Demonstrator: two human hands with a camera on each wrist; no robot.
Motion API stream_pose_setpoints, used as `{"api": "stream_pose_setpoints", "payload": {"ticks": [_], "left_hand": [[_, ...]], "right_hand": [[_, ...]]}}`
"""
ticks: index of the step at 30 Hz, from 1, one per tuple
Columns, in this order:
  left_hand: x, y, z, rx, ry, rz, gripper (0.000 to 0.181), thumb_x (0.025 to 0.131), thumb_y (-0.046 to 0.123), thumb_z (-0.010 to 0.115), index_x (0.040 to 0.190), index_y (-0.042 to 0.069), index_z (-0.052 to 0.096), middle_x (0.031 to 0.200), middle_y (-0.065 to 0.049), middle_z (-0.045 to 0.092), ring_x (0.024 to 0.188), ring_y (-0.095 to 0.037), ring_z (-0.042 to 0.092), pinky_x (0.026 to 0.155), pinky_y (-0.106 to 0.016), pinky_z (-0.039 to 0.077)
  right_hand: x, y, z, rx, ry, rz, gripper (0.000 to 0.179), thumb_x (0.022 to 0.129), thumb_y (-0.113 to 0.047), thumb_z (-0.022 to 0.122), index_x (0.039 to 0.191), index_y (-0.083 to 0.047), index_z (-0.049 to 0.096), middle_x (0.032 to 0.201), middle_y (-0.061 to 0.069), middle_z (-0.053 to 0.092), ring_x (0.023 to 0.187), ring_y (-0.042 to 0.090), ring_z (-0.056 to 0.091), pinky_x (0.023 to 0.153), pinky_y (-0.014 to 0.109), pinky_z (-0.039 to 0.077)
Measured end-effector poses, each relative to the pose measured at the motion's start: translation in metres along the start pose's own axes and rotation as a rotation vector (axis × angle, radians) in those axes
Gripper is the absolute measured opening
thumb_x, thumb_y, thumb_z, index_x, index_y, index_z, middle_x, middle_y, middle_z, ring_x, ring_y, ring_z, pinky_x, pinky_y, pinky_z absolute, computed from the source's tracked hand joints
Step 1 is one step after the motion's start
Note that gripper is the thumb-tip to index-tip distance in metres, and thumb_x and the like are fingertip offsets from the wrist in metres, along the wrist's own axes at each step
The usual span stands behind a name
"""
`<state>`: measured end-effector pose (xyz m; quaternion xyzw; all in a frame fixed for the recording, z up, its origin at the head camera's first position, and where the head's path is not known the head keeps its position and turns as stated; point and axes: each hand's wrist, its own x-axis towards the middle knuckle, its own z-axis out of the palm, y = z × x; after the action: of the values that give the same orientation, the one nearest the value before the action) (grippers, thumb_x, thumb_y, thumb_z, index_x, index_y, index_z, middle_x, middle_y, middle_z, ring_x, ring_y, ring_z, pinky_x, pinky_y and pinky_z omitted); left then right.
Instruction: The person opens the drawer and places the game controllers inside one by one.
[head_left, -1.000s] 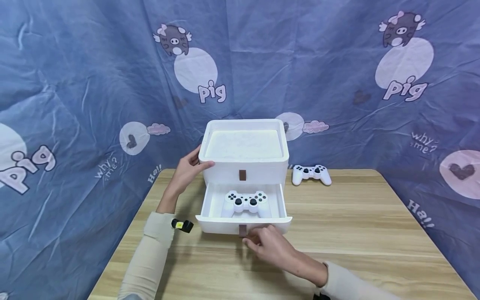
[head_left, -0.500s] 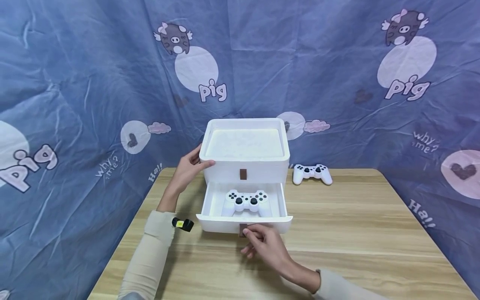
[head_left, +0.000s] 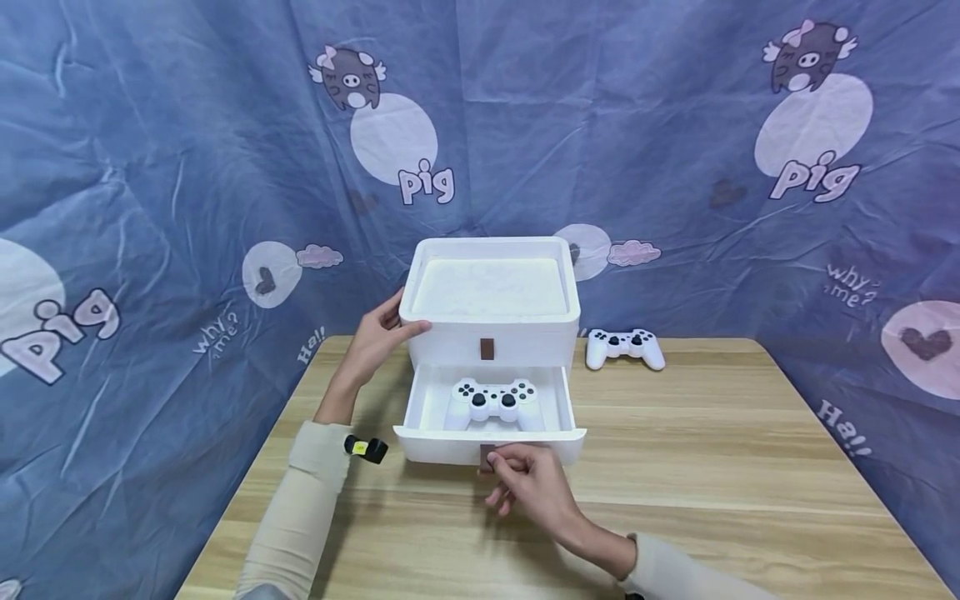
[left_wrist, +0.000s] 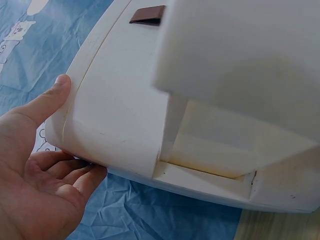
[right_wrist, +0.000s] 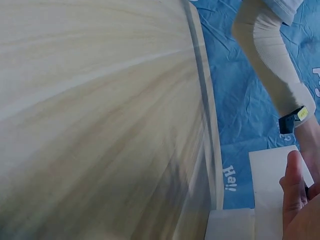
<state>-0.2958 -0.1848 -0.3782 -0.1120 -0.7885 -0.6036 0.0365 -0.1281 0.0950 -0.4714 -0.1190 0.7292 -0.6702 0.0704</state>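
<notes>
Pinching brown tab of open lower drawer: right hand | left hand: thumb and fingers gripping white box | controller inside drawer

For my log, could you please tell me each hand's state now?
Left hand: holding the white cabinet.
Right hand: pinching the brown tab on the lower drawer.

Head view down onto drawer unit

On the counter, right of the cabinet, lies one controller; another controller lies in the lower drawer.
</notes>
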Motion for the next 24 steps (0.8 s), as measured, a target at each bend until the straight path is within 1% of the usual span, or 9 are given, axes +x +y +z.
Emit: {"api": "stream_pose_setpoints", "payload": {"ticks": [7,13,20,24], "left_hand": [[0.002,-0.001,0.0,0.003,0.002,-0.006,0.09,0.093,0.029,0.086,0.167,0.018,0.036,0.169,-0.012,0.043,0.153,-0.03,0.048,0.123,-0.048,0.045],[0.003,-0.001,0.0,0.009,0.003,-0.014,0.091,0.092,0.031,0.087,0.167,0.019,0.036,0.17,-0.011,0.042,0.154,-0.029,0.046,0.124,-0.047,0.044],[0.001,0.001,0.0,0.001,0.004,-0.02,0.093,0.092,0.031,0.087,0.168,0.018,0.035,0.17,-0.012,0.041,0.155,-0.03,0.045,0.125,-0.046,0.042],[0.001,0.0,0.0,0.014,0.013,-0.018,0.094,0.091,0.032,0.088,0.168,0.018,0.035,0.171,-0.012,0.04,0.156,-0.03,0.044,0.126,-0.045,0.041]], "right_hand": [[0.015,0.0,-0.005,-0.028,0.035,-0.02,0.018,0.104,-0.006,0.066,0.107,0.01,0.076,0.096,0.026,0.08,0.056,0.013,0.074,0.051,0.038,0.063],[0.031,0.0,-0.006,-0.057,0.071,-0.031,0.017,0.104,-0.005,0.066,0.107,0.007,0.077,0.096,0.023,0.081,0.055,0.013,0.073,0.05,0.036,0.063],[0.054,0.001,-0.009,-0.048,0.114,-0.049,0.018,0.104,-0.006,0.067,0.108,0.009,0.077,0.097,0.025,0.08,0.054,0.019,0.073,0.05,0.037,0.062],[0.069,0.002,-0.011,-0.038,0.143,-0.041,0.017,0.103,-0.005,0.068,0.107,0.008,0.077,0.095,0.025,0.08,0.054,0.02,0.074,0.049,0.036,0.062]]}}
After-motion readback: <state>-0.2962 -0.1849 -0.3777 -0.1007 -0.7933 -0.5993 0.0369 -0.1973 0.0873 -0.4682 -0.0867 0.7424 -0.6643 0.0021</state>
